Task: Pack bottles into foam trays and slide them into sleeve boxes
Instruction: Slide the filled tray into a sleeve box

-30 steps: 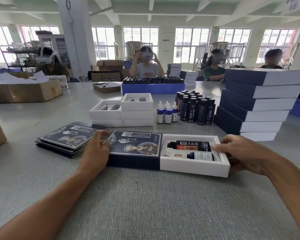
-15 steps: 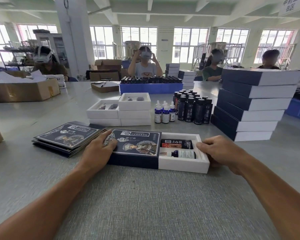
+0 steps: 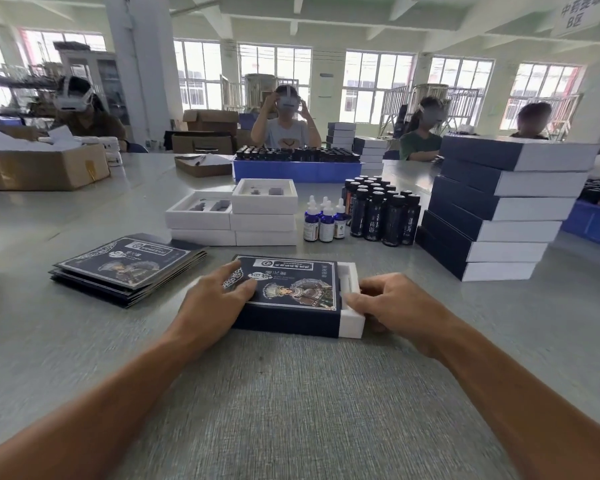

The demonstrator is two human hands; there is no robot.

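On the grey tabletop (image 3: 291, 393), the dark blue sleeve box (image 3: 293, 296) with a printed figure on its lid lies just in front of the person, and everything else is placed around it. A white foam tray (image 3: 350, 306) sits almost fully inside the sleeve box, only a narrow strip showing at its right end; the bottles in it are hidden. The left hand (image 3: 215, 299) rests on the sleeve box's left end, its fingers (image 3: 238, 284) laid flat and slightly spread over the lid. The right hand (image 3: 392, 303) is at the tray's exposed end, fingers curled against it, thumb on the rim; whether it truly pinches the foam is hard to tell from this angle. Left of the sleeve box lies a stack of flattened sleeves (image 3: 125, 268), perhaps four or five. Behind it stand five empty white trays (image 3: 234, 216), in one pile of two and one of three. Behind and to the right stand four small blue dropper bottles (image 3: 323, 221) and a cluster of tall dark bottles (image 3: 381, 213), too crowded to count surely. Farther right of the sleeve box rises a stack of six packed boxes (image 3: 499, 209). Four people sit at the far side.
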